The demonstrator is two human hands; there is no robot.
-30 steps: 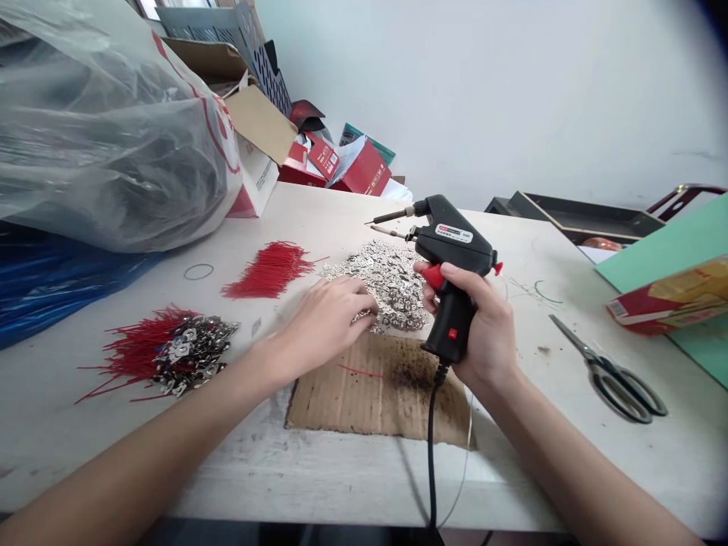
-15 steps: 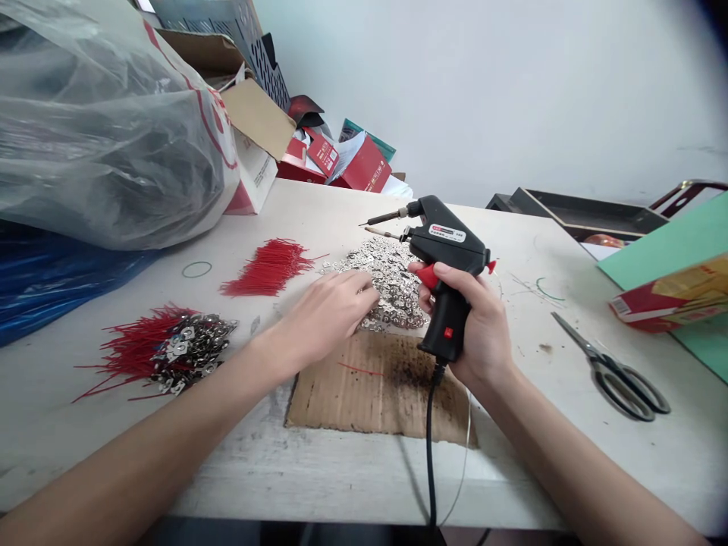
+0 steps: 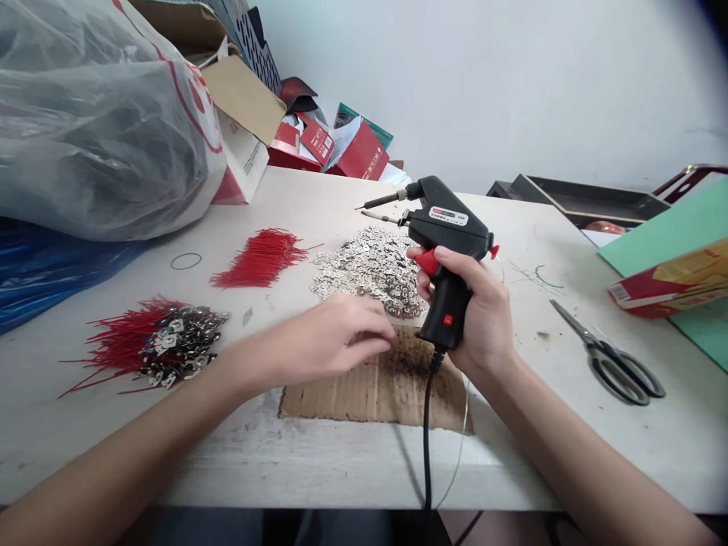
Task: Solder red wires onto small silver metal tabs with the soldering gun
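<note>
My right hand [image 3: 483,303] is wrapped around the black grip of a soldering gun [image 3: 449,227], with fingers at its red trigger. The gun's tip points left, above a pile of small silver metal tabs [image 3: 364,262]. Over a scorched piece of cardboard [image 3: 330,398] hovers my left hand [image 3: 341,334], thumb and fingers drawn together. Whatever it may pinch is too small or hidden to make out. A red wire [image 3: 371,363] on the cardboard shows only in part under this hand.
A bundle of red wires [image 3: 258,259] lies left of the tabs. Nearer left is a heap of red wires with metal tabs [image 3: 176,341]. Scissors [image 3: 608,360] lie at right. A plastic bag [image 3: 108,129] and boxes crowd the back left. The gun's cord [image 3: 426,432] hangs over the front edge.
My left hand has moved from the edge of the tab pile toward me and slightly right, over the cardboard and red wire. My right hand still holds the soldering gun. The view has shifted slightly.
</note>
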